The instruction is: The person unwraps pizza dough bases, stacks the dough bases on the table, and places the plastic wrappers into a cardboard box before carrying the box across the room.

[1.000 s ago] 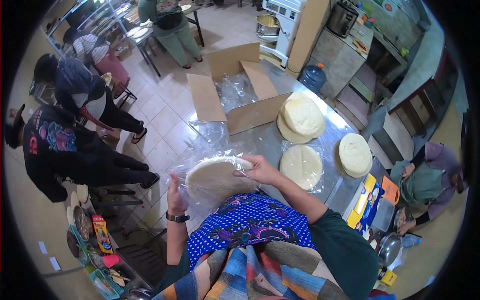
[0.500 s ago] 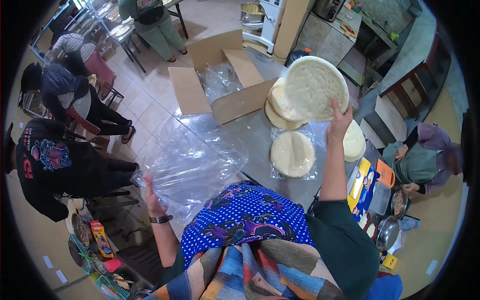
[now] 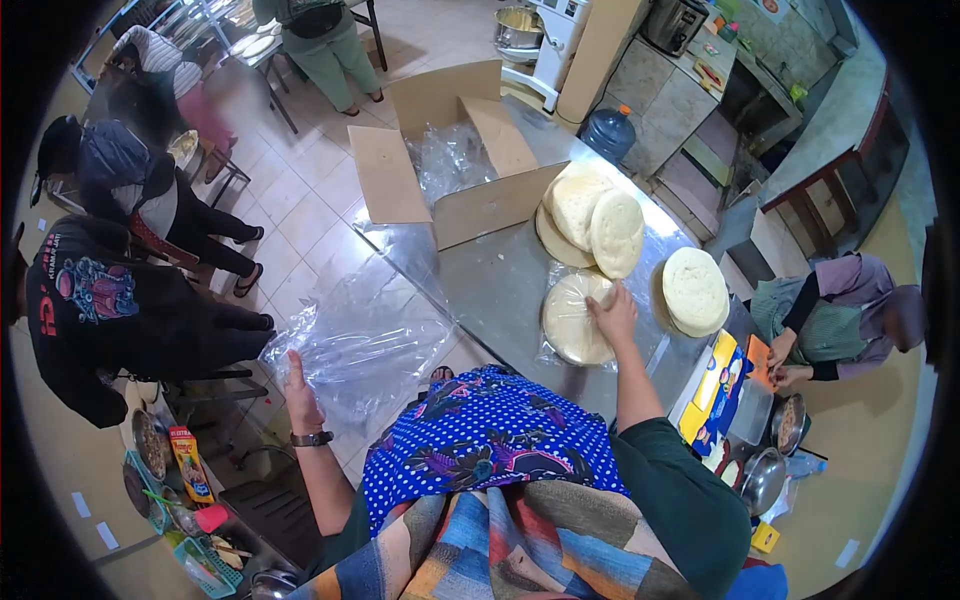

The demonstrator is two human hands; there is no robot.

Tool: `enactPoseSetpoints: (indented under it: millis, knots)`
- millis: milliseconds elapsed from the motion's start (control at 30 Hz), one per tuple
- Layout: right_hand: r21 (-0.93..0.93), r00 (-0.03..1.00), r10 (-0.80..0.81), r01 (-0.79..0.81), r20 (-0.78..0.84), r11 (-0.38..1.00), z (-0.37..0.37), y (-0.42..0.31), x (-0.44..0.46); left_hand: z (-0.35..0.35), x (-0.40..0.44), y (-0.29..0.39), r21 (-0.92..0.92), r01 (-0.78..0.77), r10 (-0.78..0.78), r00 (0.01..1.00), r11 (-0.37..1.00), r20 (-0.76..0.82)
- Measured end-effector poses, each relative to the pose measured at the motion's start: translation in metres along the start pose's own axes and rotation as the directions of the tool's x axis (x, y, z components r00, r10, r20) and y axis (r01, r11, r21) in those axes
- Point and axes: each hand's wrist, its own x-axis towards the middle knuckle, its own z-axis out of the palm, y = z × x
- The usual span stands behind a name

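Observation:
My left hand [image 3: 303, 398], with a watch on its wrist, holds a large clear plastic bag [image 3: 365, 340] that spreads out over my lap and the floor. On the metal table [image 3: 480, 285], my right hand [image 3: 614, 318] is at the edge of a round flatbread in a clear wrapper [image 3: 577, 322]; its fingertips bend round the lower end of a single flatbread [image 3: 616, 233]. That flatbread leans over a stack of round flatbreads [image 3: 572, 205]. Another stack [image 3: 695, 292] lies to the right.
An open cardboard box [image 3: 465, 215] with clear plastic inside stands at the table's far side. At the right, a co-worker [image 3: 825, 310] handles something orange near yellow-blue packs [image 3: 715, 392] and metal bowls [image 3: 762, 480]. Several people work at the left.
My right hand has lowered the flatbread from mid-air toward the stack. The bag, once around the flatbread, now hangs from my left hand without it. The co-worker's hands have moved to the orange item.

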Motion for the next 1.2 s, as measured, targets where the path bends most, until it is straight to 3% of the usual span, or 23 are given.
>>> enactPoseSetpoints:
  millis: [33,67,133,267,333,467,533,567,600,633,667,700,733,767,800,867,900,933,967,1033,1067,1167,1200]
  knots:
    - [0.006,0.99,0.105,-0.106,0.098,0.994,-0.008,-0.002,-0.001,0.004,-0.002,0.002,0.002,0.003,-0.003,1.0,1.0,-0.002]
    - [0.005,0.989,0.106,-0.107,0.102,0.994,-0.017,-0.003,0.001,0.009,-0.005,0.004,0.031,-0.018,0.018,1.0,0.999,-0.005]
    - [-0.108,0.958,0.099,-0.072,0.269,0.992,-0.049,-0.024,0.012,0.02,-0.006,0.005,0.058,-0.066,0.068,0.997,0.996,-0.036]
    - [-0.024,0.935,-0.015,0.025,0.354,0.999,-0.055,-0.025,0.034,0.029,-0.006,0.005,0.039,-0.034,0.034,0.999,0.999,0.005]
    - [0.331,0.856,-0.197,0.032,0.478,0.943,-0.077,-0.044,0.034,0.027,-0.001,-0.004,0.022,-0.042,0.042,0.999,0.999,0.007]
    - [0.549,0.7,-0.437,0.077,0.564,0.832,-0.131,-0.155,0.001,0.032,-0.006,0.003,0.096,-0.04,0.043,0.999,0.995,-0.022]
    - [0.742,0.7,-0.668,0.303,0.253,0.598,-0.149,-0.208,-0.027,0.032,-0.009,0.006,0.086,-0.075,0.08,0.995,0.993,-0.055]
    - [0.754,0.676,-0.691,0.308,0.256,0.58,-0.151,-0.231,-0.037,0.031,-0.011,0.01,0.064,-0.04,0.041,0.999,0.997,-0.018]
    - [0.751,0.522,-0.852,0.578,-0.039,0.319,-0.151,-0.253,-0.047,0.029,-0.012,0.014,0.042,-0.006,0.005,1.0,0.999,0.019]
    - [0.641,0.285,-0.902,0.768,-0.323,0.013,-0.148,-0.272,-0.056,0.026,-0.012,0.015,0.04,-0.013,0.013,1.0,0.999,-0.017]
    - [0.653,0.263,-0.906,0.757,-0.332,-0.02,-0.14,-0.288,-0.068,0.021,-0.009,0.013,-0.17,0.112,-0.095,0.99,0.979,0.107]
    - [0.579,0.124,-0.936,0.81,-0.328,-0.096,-0.129,-0.301,-0.081,0.017,-0.01,0.013,-0.357,0.248,-0.163,0.954,0.901,0.251]
    - [0.5,-0.017,-0.949,0.847,-0.314,-0.181,-0.119,-0.309,-0.091,0.015,-0.015,0.016,-0.369,0.227,-0.154,0.964,0.901,0.218]
    - [0.508,-0.041,-0.945,0.835,-0.325,-0.212,-0.108,-0.315,-0.099,0.015,-0.021,0.02,-0.512,0.205,-0.007,0.932,0.834,0.362]
    - [0.475,-0.148,-0.953,0.84,-0.263,-0.262,-0.096,-0.319,-0.106,0.01,-0.026,0.022,-0.637,0.205,0.165,0.867,0.743,0.471]
    - [0.453,-0.293,-0.934,0.818,-0.203,-0.355,-0.075,-0.324,-0.115,-0.007,-0.031,0.019,-0.654,0.138,0.226,0.868,0.744,0.441]
    - [0.455,-0.311,-0.926,0.807,-0.212,-0.375,-0.07,-0.326,-0.117,-0.013,-0.032,0.016,-0.66,0.095,0.281,0.853,0.745,0.44]
    - [0.476,-0.347,-0.923,0.792,-0.166,-0.383,-0.067,-0.327,-0.12,-0.017,-0.033,0.012,-0.606,0.007,0.233,0.919,0.796,0.318]
    - [0.497,-0.381,-0.917,0.778,-0.116,-0.385,-0.064,-0.327,-0.122,-0.023,-0.036,0.008,-0.61,-0.002,0.235,0.923,0.792,0.303]
    - [0.5,-0.396,-0.905,0.759,-0.154,-0.417,-0.065,-0.331,-0.126,-0.011,-0.059,0.045,-0.797,0.266,0.138,0.907,0.542,0.397]
    - [0.485,-0.426,-0.897,0.764,-0.118,-0.426,-0.066,-0.333,-0.128,-0.014,-0.061,0.041,-0.802,0.258,0.142,0.911,0.539,0.388]
    - [0.505,-0.439,-0.893,0.751,-0.098,-0.425,-0.067,-0.339,-0.135,-0.031,-0.061,0.023,-0.746,0.109,0.179,0.939,0.656,0.295]
    - [0.541,-0.417,-0.902,0.736,-0.111,-0.407,-0.067,-0.34,-0.138,-0.035,-0.061,0.024,-0.66,0.13,0.071,0.961,0.74,0.268]
